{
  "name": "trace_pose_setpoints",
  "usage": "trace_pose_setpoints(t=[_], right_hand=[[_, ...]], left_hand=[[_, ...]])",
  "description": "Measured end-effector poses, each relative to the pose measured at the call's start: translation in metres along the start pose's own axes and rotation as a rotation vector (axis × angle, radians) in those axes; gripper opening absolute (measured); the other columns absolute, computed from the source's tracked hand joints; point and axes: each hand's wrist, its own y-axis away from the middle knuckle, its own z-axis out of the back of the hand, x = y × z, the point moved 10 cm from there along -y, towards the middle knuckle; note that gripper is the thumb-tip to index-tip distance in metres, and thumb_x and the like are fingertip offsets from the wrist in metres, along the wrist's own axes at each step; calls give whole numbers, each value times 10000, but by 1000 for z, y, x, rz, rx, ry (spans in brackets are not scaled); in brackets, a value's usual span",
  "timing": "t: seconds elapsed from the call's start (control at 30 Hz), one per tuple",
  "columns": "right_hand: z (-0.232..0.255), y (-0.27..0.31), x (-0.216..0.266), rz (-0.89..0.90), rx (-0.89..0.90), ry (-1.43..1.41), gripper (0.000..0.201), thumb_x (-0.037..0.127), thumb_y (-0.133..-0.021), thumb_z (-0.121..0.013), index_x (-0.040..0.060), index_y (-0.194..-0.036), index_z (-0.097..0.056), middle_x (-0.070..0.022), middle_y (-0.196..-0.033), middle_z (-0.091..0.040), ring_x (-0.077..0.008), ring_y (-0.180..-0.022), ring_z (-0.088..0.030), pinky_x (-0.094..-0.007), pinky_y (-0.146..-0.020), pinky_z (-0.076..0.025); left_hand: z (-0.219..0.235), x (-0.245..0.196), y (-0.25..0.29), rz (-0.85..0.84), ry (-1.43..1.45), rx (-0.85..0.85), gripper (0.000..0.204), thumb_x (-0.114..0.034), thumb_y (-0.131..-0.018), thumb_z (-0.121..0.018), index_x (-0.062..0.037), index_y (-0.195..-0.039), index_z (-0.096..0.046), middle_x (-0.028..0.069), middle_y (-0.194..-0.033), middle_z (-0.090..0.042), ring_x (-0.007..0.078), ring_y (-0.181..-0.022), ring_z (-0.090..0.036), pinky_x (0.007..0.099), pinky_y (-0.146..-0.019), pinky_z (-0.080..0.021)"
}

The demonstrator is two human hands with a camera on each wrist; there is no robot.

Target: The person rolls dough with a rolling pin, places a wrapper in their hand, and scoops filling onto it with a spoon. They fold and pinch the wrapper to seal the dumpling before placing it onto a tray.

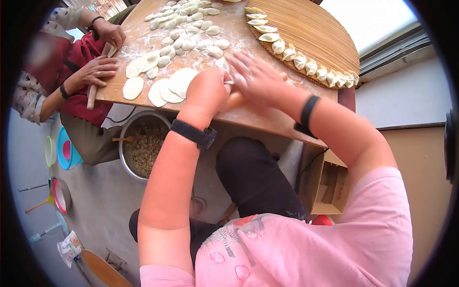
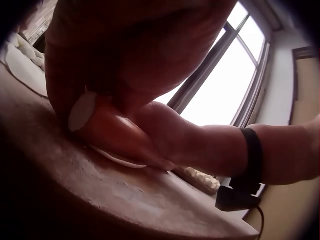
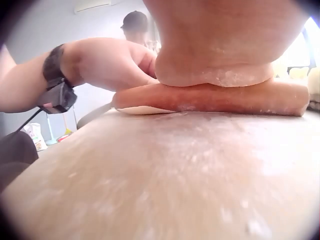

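My right hand lies with its palm on a wooden rolling pin, its fingers stretched out past the pin. Under the pin, a thin round dough wrapper shows at the board's surface. My left hand is at the pin's other end, pinching the wrapper's edge between thumb and fingers. In the left wrist view that hand is dark and close, and the pin's pale round end sticks out beneath it. Rolled wrappers lie just left of my left hand.
Several small dough pieces cover the far part of the floured board. A round woven tray carries filled dumplings along its edge. At left another person's hands are at a second rolling pin. A bowl of filling stands below the board.
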Motion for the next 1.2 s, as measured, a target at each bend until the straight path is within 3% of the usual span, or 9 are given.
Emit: trace_pose_setpoints(t=[0.1,0.23,0.37,0.47,0.5,0.63,0.73,0.87,1.2], right_hand=[[15,41,13,28,49,11,515,288,-1018,-401,105,-1499,-408,-177,-1533,-416,-369,-1422,-390,-450,-1175,-308],[-1,0,-3,-17,22,-45,497,226,-977,-486,30,-1433,-468,-182,-1547,-396,-407,-1419,-381,-462,-1176,-323],[-15,-51,-4,163,104,404,568,224,-997,-436,-19,-1503,-346,-196,-1574,-357,-402,-1460,-318,-454,-1209,-265],[4,-11,12,213,-50,217,431,195,-945,-541,6,-1332,-548,-184,-1566,-376,-399,-1440,-353,-482,-1183,-315],[8,5,-2,-79,-3,-166,486,273,-1002,-463,60,-1439,-476,-183,-1556,-389,-369,-1441,-363,-480,-1185,-297],[25,54,9,4,37,-17,517,308,-1029,-413,98,-1502,-408,-152,-1541,-422,-335,-1446,-363,-461,-1193,-264],[23,53,6,3,46,-21,518,321,-1032,-418,105,-1503,-408,-146,-1540,-425,-334,-1446,-362,-460,-1191,-266],[19,34,0,-21,94,-82,522,286,-1023,-429,135,-1520,-382,-124,-1564,-392,-316,-1470,-320,-453,-1205,-250],[-1,6,-29,-66,56,57,542,281,-1020,-428,149,-1540,-351,-138,-1568,-383,-326,-1469,-318,-436,-1212,-249]], left_hand=[[11,4,6,-56,67,-173,196,-131,-878,-643,-32,-1032,-712,221,-952,-698,394,-902,-665,450,-795,-523],[8,0,11,-87,118,-82,145,-129,-884,-633,-23,-948,-709,222,-888,-689,397,-867,-661,455,-778,-520],[12,-3,13,-83,69,-128,116,-127,-883,-639,-25,-899,-692,217,-862,-684,398,-847,-657,455,-764,-518],[12,-2,14,-54,26,-71,118,-140,-875,-653,-31,-896,-690,215,-850,-679,397,-838,-655,461,-761,-517],[10,0,13,-43,2,-36,121,-146,-872,-658,-33,-900,-692,215,-847,-678,397,-836,-655,464,-761,-517],[52,36,10,77,-119,-144,168,-108,-839,-694,-55,-998,-689,171,-983,-698,365,-908,-661,451,-813,-523],[78,17,-6,-237,-265,-403,200,-70,-835,-621,-61,-1006,-725,166,-1049,-708,357,-1022,-650,471,-876,-507],[31,4,-41,-463,-347,-300,322,-30,-855,-593,-46,-1164,-683,177,-1147,-677,394,-1122,-592,435,-992,-466],[8,-8,3,-100,176,140,176,-97,-911,-604,-7,-1010,-719,206,-946,-702,375,-905,-664,419,-833,-526]])
